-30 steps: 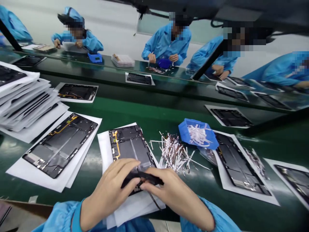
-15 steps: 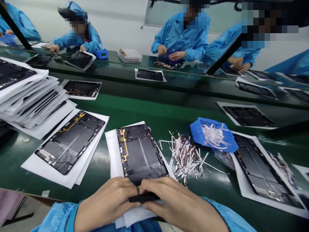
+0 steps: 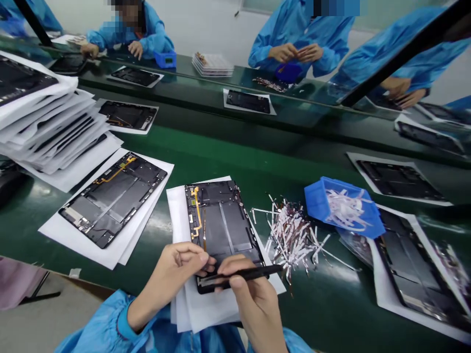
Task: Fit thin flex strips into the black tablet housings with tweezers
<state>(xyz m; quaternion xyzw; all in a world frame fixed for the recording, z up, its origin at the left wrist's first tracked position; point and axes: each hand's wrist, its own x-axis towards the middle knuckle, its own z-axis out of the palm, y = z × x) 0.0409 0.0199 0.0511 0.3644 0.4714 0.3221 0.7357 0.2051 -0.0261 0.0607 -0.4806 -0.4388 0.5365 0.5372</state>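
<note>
An open black tablet chassis [image 3: 221, 220] with a yellow flex cable lies on white paper sheets [image 3: 176, 211] directly before me. My right hand [image 3: 253, 299] grips black tweezers [image 3: 243, 275] whose tips rest at the chassis's near edge. Beside them, my left hand [image 3: 176, 274] has its fingers pinched together at that same near edge, meeting the tweezer tips; what they pinch is too small to make out.
A pile of small flex strips [image 3: 290, 235] lies right of the chassis, with a blue bin [image 3: 316, 203] of white strips beyond. More chassis on paper [image 3: 114, 196] lie left and right [image 3: 415, 274]. A tall stack [image 3: 44, 127] stands far left. People in blue coats work opposite.
The view has tipped and drawn back. My hands have parted a little and the tweezers now point left across the chassis's near edge; the left fingers have shifted to a pinch.
</note>
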